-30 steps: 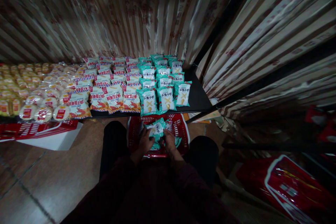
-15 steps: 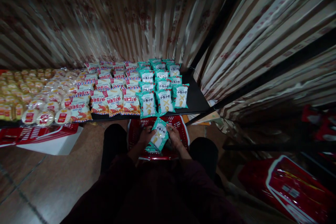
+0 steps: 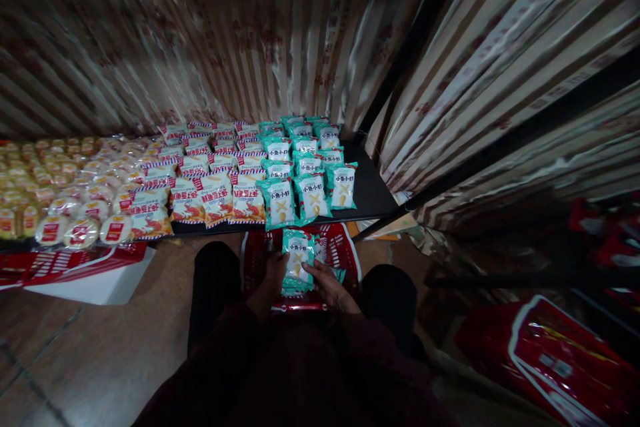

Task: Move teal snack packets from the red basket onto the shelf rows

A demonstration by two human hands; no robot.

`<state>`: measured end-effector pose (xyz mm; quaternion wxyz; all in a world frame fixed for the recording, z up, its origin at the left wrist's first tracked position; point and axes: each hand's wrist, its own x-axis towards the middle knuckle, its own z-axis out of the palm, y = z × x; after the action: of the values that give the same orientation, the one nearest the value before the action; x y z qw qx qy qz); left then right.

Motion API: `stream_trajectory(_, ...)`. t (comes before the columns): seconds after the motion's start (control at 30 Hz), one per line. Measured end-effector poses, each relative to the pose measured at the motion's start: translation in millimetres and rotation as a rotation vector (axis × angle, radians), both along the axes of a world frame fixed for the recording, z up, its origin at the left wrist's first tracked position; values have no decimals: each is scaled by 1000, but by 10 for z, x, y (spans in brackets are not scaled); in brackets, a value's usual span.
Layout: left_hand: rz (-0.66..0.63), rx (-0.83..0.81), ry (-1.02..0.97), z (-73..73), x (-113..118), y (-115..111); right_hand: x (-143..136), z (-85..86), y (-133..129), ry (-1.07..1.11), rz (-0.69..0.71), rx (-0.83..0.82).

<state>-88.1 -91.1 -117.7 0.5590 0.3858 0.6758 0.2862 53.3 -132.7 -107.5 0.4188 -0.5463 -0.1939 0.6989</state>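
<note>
Between my hands, over a red plastic basket [image 3: 353, 260], is a teal and white snack bag [image 3: 299, 255], held upright with its printed front towards me. My left hand [image 3: 274, 271] grips its left edge. On the right side, my right hand [image 3: 325, 280] holds the bag with the thumb across its front. More teal bags [image 3: 340, 274] lie in the basket underneath, partly hidden by my hands. Just beyond, matching teal snack bags [image 3: 280, 203] stand in rows on a black shelf [image 3: 373, 193].
Left of the teal bags, the shelf carries red and white snack bags [image 3: 217, 199], round wrapped cakes [image 3: 83, 232] and yellow packets [image 3: 30, 219]. Another red basket [image 3: 65, 260] sits below on the left. Striped sheeting [image 3: 225, 33] hangs behind. A dark post [image 3: 430, 193] and red packages [image 3: 555, 353] are on the right.
The held bag has turned from tilted to nearly upright and shifted slightly left. My right hand has moved left and lower, its thumb now over the bag's front, uncovering bags in the basket.
</note>
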Motion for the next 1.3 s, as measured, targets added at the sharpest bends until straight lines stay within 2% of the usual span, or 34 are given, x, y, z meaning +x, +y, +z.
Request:
stream_trajectory(0.1,-9,-42,-1,9,26,-6,-4,-11,-4,35,-39,20)
stream_trajectory(0.3,18,-25,-43,97,84,-82,-5,-13,-5,29,-138,26)
stream_trajectory(0.63,14,32,-47,137,255,-140,71,65,-107,-18,-133,39)
stream_trajectory(0.77,20,99,30,242,279,-191,67,53,-129,-78,-133,78)
stream_trajectory(0.87,12,134,49,339,301,-222,59,44,-105,-190,-112,169)
stream_trajectory(0.93,-5,128,22,379,326,-220,49,43,-75,-307,-94,232)
stream_trajectory(1.03,-12,86,-57,395,354,-197,20,35,-41,-463,-110,236)
stream_trajectory(1.3,106,-31,-356,321,266,-232,-73,-63,-95,-468,-51,367)
